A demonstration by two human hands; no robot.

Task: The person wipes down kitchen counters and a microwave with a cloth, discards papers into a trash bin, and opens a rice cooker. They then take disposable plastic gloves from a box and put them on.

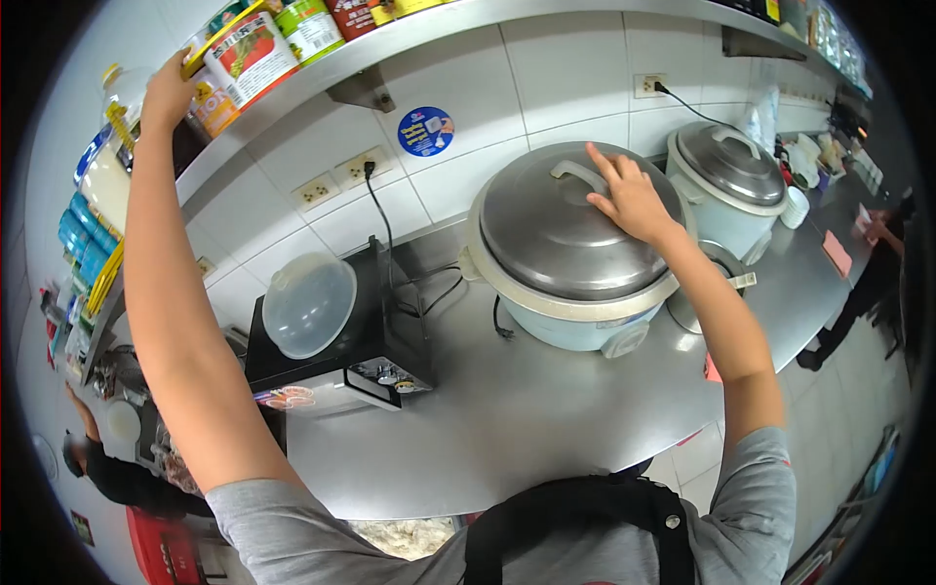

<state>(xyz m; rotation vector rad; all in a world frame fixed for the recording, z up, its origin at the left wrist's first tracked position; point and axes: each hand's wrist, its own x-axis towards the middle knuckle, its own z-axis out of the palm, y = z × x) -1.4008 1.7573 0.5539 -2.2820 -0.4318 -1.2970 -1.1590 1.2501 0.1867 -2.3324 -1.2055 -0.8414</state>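
Observation:
My left hand (168,93) is raised to the wall shelf, touching the near side of a large tin can (252,60) with a red-and-white label and a yellow upper edge. Its fingers are mostly hidden, so their grip cannot be made out. Below that can sits an orange-labelled package (213,105). Over the big rice cooker (575,322), my right hand (632,200) has its fingers spread. It is above or resting on the metal lid (526,229), beside the lid handle (577,175), and holds nothing. The lid covers the cooker.
A black oven (390,331) carries a translucent plastic lid (310,307). A smaller rice cooker (717,200) stands farther right on the steel counter (487,429). A bottle (122,93) and tubs line the shelf (439,34). People work at far left (127,478) and far right (882,244).

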